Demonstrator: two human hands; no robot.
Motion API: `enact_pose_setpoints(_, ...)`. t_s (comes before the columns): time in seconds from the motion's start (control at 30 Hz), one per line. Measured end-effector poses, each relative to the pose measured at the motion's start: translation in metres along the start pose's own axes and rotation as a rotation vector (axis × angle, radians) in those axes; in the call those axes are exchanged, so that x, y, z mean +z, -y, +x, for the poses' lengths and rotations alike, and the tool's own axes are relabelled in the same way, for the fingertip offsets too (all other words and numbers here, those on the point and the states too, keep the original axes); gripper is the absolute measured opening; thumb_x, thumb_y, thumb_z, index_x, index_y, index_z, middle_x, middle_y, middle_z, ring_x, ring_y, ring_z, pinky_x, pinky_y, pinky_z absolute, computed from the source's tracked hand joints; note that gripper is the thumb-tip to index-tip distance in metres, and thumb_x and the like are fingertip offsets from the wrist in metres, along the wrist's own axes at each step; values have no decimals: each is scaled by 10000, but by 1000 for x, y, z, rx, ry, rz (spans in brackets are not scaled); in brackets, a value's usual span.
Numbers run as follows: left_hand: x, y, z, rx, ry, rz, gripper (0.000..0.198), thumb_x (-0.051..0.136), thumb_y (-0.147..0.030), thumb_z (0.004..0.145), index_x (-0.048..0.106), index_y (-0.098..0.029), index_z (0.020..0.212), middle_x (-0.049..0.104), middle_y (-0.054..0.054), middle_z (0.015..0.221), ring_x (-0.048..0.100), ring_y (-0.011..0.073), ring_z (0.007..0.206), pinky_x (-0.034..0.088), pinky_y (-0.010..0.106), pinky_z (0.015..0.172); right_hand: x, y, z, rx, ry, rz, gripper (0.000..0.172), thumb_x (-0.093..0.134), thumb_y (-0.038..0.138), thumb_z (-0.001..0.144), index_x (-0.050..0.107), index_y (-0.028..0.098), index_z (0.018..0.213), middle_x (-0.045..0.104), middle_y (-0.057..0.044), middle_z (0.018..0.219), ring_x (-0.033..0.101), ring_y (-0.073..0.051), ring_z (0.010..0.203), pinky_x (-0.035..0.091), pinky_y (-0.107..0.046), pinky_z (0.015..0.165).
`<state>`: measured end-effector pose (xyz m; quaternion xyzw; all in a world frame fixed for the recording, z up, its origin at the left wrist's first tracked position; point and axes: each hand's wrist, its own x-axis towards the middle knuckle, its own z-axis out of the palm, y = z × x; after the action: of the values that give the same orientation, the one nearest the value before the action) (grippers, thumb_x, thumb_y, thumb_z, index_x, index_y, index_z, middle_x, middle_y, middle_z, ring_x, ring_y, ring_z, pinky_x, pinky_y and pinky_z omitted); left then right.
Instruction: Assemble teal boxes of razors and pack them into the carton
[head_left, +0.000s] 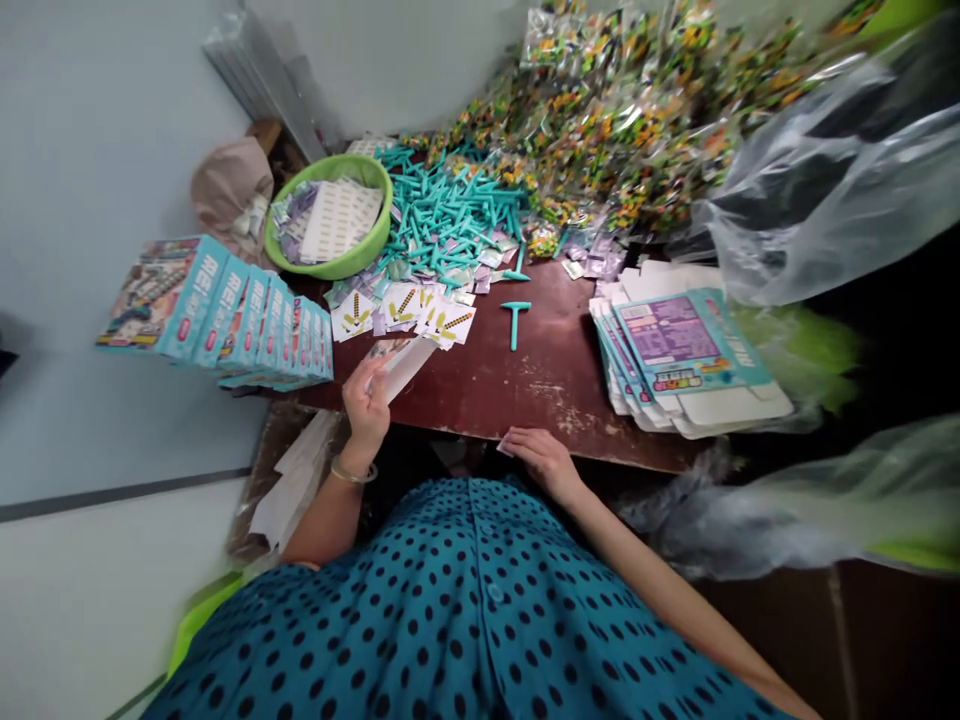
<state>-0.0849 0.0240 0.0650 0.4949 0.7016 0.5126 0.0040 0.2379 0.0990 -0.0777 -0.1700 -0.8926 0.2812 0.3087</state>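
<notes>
My left hand [366,402] is closed on a small carton [407,370] held near the table's front edge, its white inside partly showing. My right hand [546,462] rests at the table edge, its fingertips pinching a small pale purple packet [505,444]. Between and beyond the hands, a single turquoise T-shaped plastic piece [514,322] lies on the dark red tabletop, with another just behind it. White cards [454,322] printed with a pickaxe picture lie just past the carton in my left hand.
A heap of turquoise T-shaped pieces [450,215] sits behind the cards. Left stand a green basket [330,268] of printed sheets and a row of upright blue boxes [244,315]. Flat cartons [679,345] are stacked right. Clear bags of colourful small parts [600,120] pile up behind.
</notes>
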Motion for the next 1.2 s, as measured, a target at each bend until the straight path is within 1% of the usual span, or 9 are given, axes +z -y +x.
enact_pose_setpoints(0.17,-10,-18,-12,-54,-3,-31,394,489,-469,1049,772,-196,1069,769,80,1023,721,212,971,540,325,887,20,48,118,-137,-151,239,356,435,188,1064,738,261,1236,766,-85,1192,701,-204,1141,567,-398,977)
enact_pose_setpoints(0.3,-23,-16,-19,-95,-91,13,432,472,-504,1045,772,-194,1069,770,94,1037,717,217,985,538,344,912,49,61,205,-403,-81,244,354,423,239,1074,721,245,1264,742,-82,1264,650,-207,1233,511,-425,1070)
enact_pose_setpoints(0.43,-52,-6,-21,-228,-305,67,489,474,-552,1028,767,-161,1033,769,90,954,713,220,909,538,343,837,43,-21,242,-14,-155,74,364,424,240,1047,722,179,1246,713,-144,1284,610,-261,1260,473,-466,1096)
enact_pose_setpoints(0.57,-61,-1,-27,-169,-312,63,525,462,-583,1018,770,-158,1021,763,91,945,714,225,880,544,348,819,28,-100,248,391,-29,-215,397,541,286,994,674,110,1324,629,-205,1410,473,-365,1386,381,-545,1145)
enact_pose_setpoints(0.7,-48,0,-29,-90,-237,86,482,461,-535,1032,770,-164,1033,767,94,988,720,229,933,549,354,868,39,-109,258,506,72,-190,597,733,360,881,612,91,1401,611,-229,1422,479,-395,1339,378,-528,1106)
enact_pose_setpoints(0.87,-42,2,-23,-133,-214,25,463,465,-524,1038,769,-175,1061,771,82,1000,722,221,937,547,335,863,28,-102,275,672,62,6,195,699,290,905,767,107,900,749,-108,865,650,-245,851,480,-344,818)
enact_pose_setpoints(0.97,-46,5,-16,-223,-218,-31,487,489,-564,1019,776,-170,1032,776,82,976,723,220,920,546,322,840,-9,-79,278,535,-39,143,295,627,370,973,755,133,853,725,-62,804,649,-205,793,491,-311,762)
enact_pose_setpoints(1.07,-47,9,-6,-367,-221,-99,536,530,-632,976,782,-160,999,776,79,939,717,221,891,544,316,818,-48,-20,279,110,-226,331,282,594,436,1014,765,217,964,726,-41,946,664,-194,898,521,-338,840)
enact_pose_setpoints(1.2,-39,9,7,-476,-221,-217,595,576,-688,923,780,-133,990,758,72,851,686,201,763,540,302,715,-53,63,283,-462,18,223,289,482,351,1086,744,243,1025,712,-55,1004,643,-185,944,501,-345,859)
